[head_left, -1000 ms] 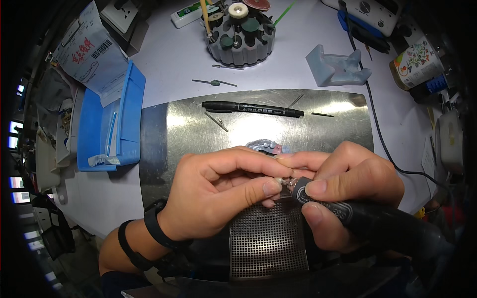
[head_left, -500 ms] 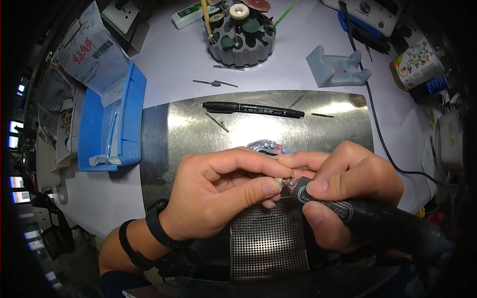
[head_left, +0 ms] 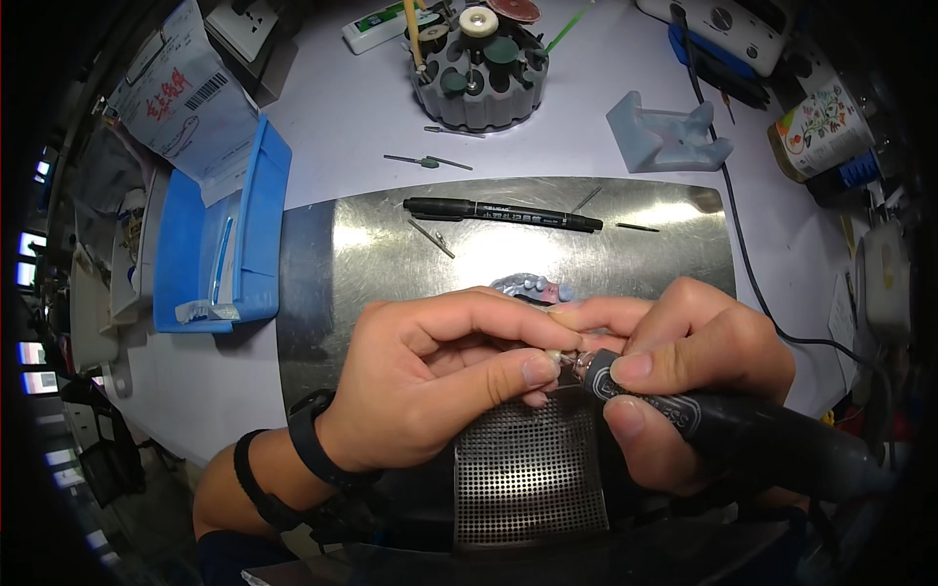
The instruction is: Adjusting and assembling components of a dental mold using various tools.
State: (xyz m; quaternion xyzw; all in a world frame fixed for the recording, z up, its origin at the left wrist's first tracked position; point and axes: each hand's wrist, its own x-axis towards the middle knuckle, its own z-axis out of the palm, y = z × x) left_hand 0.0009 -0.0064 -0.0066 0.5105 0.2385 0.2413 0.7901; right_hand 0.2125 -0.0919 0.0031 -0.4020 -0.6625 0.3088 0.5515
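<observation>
My right hand [head_left: 684, 381] is wrapped round a black rotary handpiece [head_left: 752, 435], thumb and fingers near its nose. The handpiece's metal tip [head_left: 583, 363] points left at my left hand's fingertips. There my left hand [head_left: 440, 366] pinches a small whitish piece [head_left: 555, 357] between thumb and fingers; most of it is hidden. The fingers of both hands touch each other. Just beyond them lies a grey-blue dental model [head_left: 528, 285] with a pink patch, partly covered by my hands. Below is a perforated metal grille [head_left: 528, 479].
On the metal plate [head_left: 371, 264] lie a black marker [head_left: 503, 215] and several thin burs [head_left: 430, 237]. A grey bur stand [head_left: 477, 98] is at the back, a blue tray [head_left: 264, 225] at left. A light-blue holder [head_left: 669, 142], cord [head_left: 747, 264] and jar [head_left: 823, 127] are at right.
The whole view has shifted slightly. Both hands keep their grips, with the handpiece tip still against the left fingertips.
</observation>
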